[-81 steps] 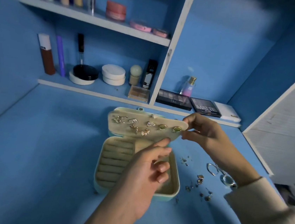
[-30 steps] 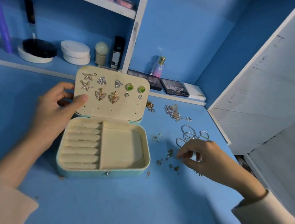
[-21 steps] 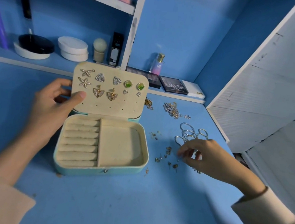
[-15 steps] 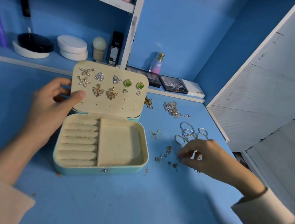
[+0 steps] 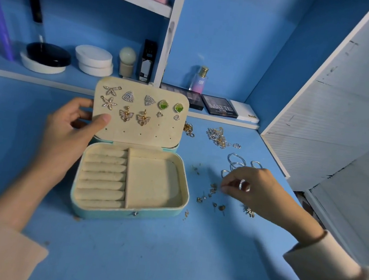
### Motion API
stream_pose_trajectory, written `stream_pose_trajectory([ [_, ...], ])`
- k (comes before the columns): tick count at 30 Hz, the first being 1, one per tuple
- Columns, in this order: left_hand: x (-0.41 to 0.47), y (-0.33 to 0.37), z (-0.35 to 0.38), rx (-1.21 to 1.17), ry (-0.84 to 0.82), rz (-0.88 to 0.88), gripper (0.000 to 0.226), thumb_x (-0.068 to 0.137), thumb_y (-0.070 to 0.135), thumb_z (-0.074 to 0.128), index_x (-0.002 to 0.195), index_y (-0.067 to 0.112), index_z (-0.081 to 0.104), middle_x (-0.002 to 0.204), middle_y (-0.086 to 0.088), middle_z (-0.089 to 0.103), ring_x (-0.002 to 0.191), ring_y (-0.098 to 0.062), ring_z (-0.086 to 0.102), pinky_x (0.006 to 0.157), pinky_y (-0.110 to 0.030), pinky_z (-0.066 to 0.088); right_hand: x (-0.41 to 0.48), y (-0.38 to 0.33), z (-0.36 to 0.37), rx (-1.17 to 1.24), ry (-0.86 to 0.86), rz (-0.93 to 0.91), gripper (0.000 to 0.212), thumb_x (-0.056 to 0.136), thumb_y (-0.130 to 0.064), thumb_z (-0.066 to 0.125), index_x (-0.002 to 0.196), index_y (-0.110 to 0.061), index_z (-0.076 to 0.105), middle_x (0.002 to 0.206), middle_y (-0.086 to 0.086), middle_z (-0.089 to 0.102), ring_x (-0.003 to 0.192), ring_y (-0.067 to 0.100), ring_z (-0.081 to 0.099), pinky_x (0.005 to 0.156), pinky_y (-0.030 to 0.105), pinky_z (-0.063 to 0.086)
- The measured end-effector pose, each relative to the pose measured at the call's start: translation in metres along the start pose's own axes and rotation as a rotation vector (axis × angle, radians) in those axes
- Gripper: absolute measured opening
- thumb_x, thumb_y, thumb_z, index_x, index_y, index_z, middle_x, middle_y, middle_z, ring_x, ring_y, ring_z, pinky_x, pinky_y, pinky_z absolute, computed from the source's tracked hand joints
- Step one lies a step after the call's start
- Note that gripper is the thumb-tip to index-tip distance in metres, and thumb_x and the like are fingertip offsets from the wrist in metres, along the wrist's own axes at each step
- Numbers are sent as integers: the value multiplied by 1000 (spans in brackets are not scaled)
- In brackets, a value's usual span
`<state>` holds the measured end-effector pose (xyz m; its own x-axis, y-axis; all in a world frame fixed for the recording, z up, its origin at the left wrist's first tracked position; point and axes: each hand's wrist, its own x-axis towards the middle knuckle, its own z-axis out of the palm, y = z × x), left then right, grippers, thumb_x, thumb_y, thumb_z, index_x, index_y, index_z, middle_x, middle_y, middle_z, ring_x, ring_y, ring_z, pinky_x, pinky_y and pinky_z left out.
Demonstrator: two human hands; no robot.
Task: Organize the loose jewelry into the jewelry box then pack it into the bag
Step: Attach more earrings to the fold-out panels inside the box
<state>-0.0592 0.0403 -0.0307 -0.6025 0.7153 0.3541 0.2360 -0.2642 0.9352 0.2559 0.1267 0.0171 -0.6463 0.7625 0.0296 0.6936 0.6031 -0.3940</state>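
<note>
Jewelry box [image 5: 128, 216]: lies open on the blue table [image 5: 142, 261]. Teal shell with rounded corners and a small metal snap on the front wall. The cream lining looks like velvet. Left compartment holds a stack of padded rolls; right compartment is a flat well showing bare lining.
Earring panel [image 5: 143, 132]: cream flap, upright at the box's back edge, punched with small holes. Pinned in its upper half are earring pairs [image 5: 125, 114]: starfish shapes, stone-set triangles, green squares, gold butterflies, two tiny studs.
Left hand [image 5: 69, 131]: at the box's left, pinching the panel's left edge, thumb on the front face, fingers curled behind.
Right hand [image 5: 255, 191]: right of the box, fingers curled, thumb and forefinger tips meeting over the scatter. Cannot tell whether a piece sits between them.
Hoops [image 5: 236, 163]: thin silver wire, right of the box, overlapping.
Chains [image 5: 219, 138]: tangled gold and silver heap, right of the panel.
Loose pieces [image 5: 213, 192]: small studs and posts strewn just right of the box.
</note>
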Motion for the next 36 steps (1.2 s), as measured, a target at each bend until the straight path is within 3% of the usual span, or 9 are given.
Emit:
stream_pose_trajectory([
  [3, 1, 0, 0, 1, 13, 4, 24, 85, 12, 67, 82, 35, 59, 72, 25, 68, 66, 7, 61, 60, -6, 44, 13, -22, 0, 122, 132, -49, 11, 82, -18, 71, 77, -27, 69, 74, -7, 68, 65, 12, 58, 65, 23, 49],
  [10, 0, 0, -3, -10, 8, -18, 27, 84, 7, 68, 82, 33, 64, 74, 18, 69, 68, 1, 60, 66, -12, 46, 60, -98, 38, 309, 306, -266, 1, 80, -16, 71, 79, -16, 72, 73, -1, 68, 71, 10, 56, 63, 15, 45],
  [13, 0, 2, -5, -8, 4, -27, 28, 82, 5, 67, 83, 33, 64, 72, 19, 69, 69, 4, 60, 68, -12, 46, 82, -122, 62, 295, 390, -324, 9, 77, -22, 64, 80, -16, 71, 70, -2, 65, 67, 10, 53, 64, 19, 44],
  [16, 1, 3, -4, -15, 7, -48, 32, 81, 3, 66, 80, 35, 65, 71, 18, 68, 68, 2, 60, 68, -14, 46, 97, -136, 78, 229, 447, -341, 11, 79, -22, 62, 81, -14, 69, 71, -2, 63, 71, 16, 55, 65, 34, 47],
  [19, 1, 2, -5, -18, 11, -65, 25, 78, 14, 66, 78, 39, 68, 71, 16, 67, 68, 0, 59, 65, -12, 44, 105, -144, 85, 191, 517, -370, 12, 80, -22, 61, 81, -13, 68, 73, -1, 63, 72, 21, 57, 62, 36, 49],
  [22, 1, 2, -5, -12, 25, -69, 19, 75, 20, 66, 82, 38, 65, 72, 14, 68, 69, -1, 59, 64, -12, 42, 110, -149, 87, 152, 541, -400, 12, 80, -22, 61, 80, -13, 68, 74, 0, 64, 72, 23, 58, 60, 38, 51],
  [26, 2, 2, -5, 1, 32, -87, 34, 83, 6, 67, 82, 40, 65, 72, 15, 67, 71, -4, 60, 70, -23, 47, 112, -152, 89, 90, 555, -402, 10, 79, -21, 61, 79, -13, 68, 73, 0, 63, 70, 23, 57, 55, 37, 50],
  [31, 1, 5, -5, -1, 19, -96, 33, 84, 6, 66, 85, 39, 64, 74, 15, 68, 73, -7, 60, 68, -20, 46, 111, -153, 89, 34, 569, -385, 5, 76, -17, 63, 74, -14, 66, 66, -3, 59, 66, 21, 54, 54, 28, 42],
  [36, 0, 6, -5, -17, 15, -98, 33, 84, 7, 65, 86, 40, 65, 75, 16, 68, 75, -5, 61, 70, -21, 49, 115, -156, 88, 50, 561, -376, 5, 78, -18, 65, 77, -14, 67, 71, -2, 63, 69, 20, 55, 56, 29, 44],
])
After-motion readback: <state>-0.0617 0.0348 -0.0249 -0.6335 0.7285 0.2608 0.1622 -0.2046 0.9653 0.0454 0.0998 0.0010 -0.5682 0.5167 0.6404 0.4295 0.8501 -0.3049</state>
